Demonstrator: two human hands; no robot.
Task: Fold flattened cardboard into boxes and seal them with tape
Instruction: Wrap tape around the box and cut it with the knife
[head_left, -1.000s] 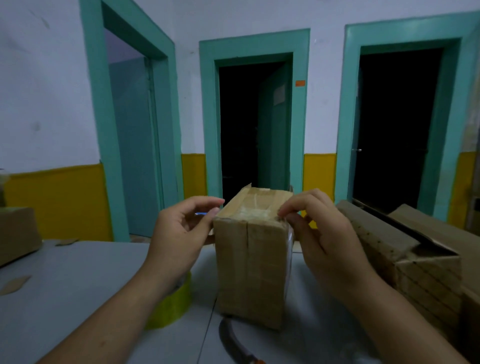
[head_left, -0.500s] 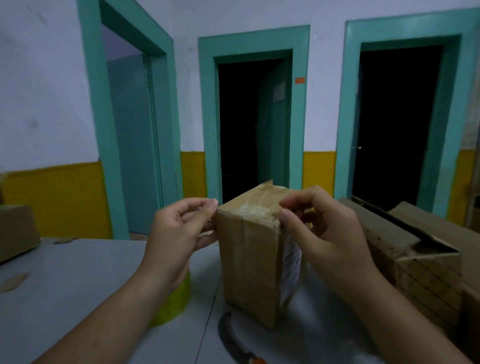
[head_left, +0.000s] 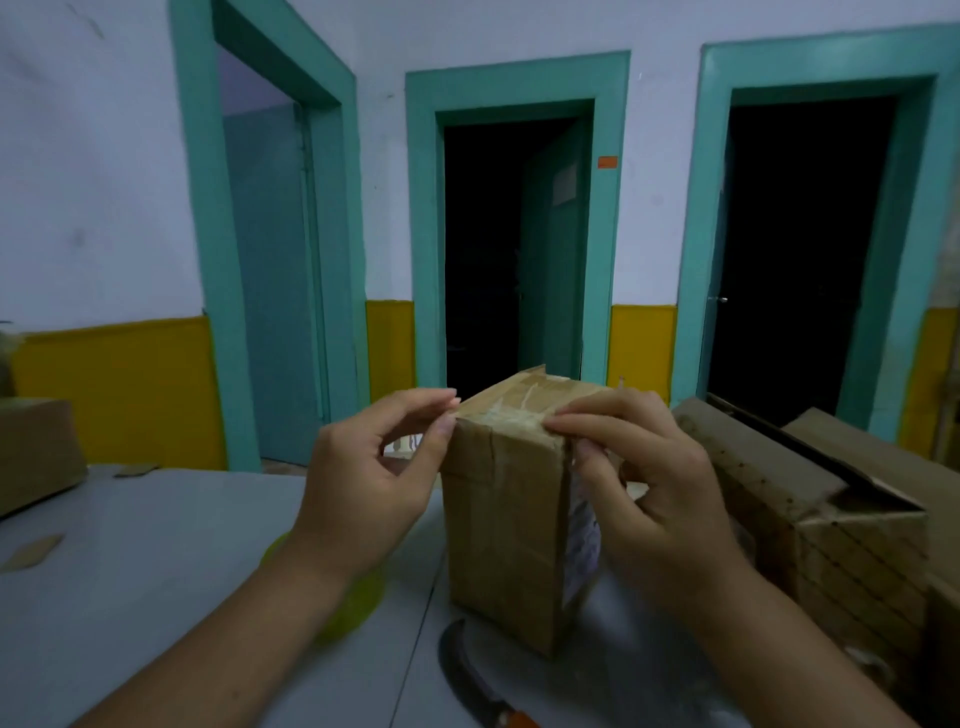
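Observation:
A tall brown cardboard box (head_left: 504, 525) stands upright on the grey table (head_left: 130, 582), its top covered with clear tape. My left hand (head_left: 371, 475) pinches the tape at the box's upper left corner with thumb and forefinger. My right hand (head_left: 641, 483) pinches the tape at the upper right corner, its other fingers curled beside the box's right face. A yellow-green tape roll (head_left: 353, 603) lies on the table, mostly hidden under my left wrist.
A curved knife (head_left: 467, 675) with an orange handle lies in front of the box. Stacked cardboard boxes (head_left: 831, 519) crowd the right side. Another box (head_left: 36, 452) sits at the far left, with cardboard scraps (head_left: 34, 551) nearby. Three doorways stand behind the table.
The box has turned slightly, so its right face now shows. Both hands stayed at the top corners, and their fingers closed into pinches on the tape.

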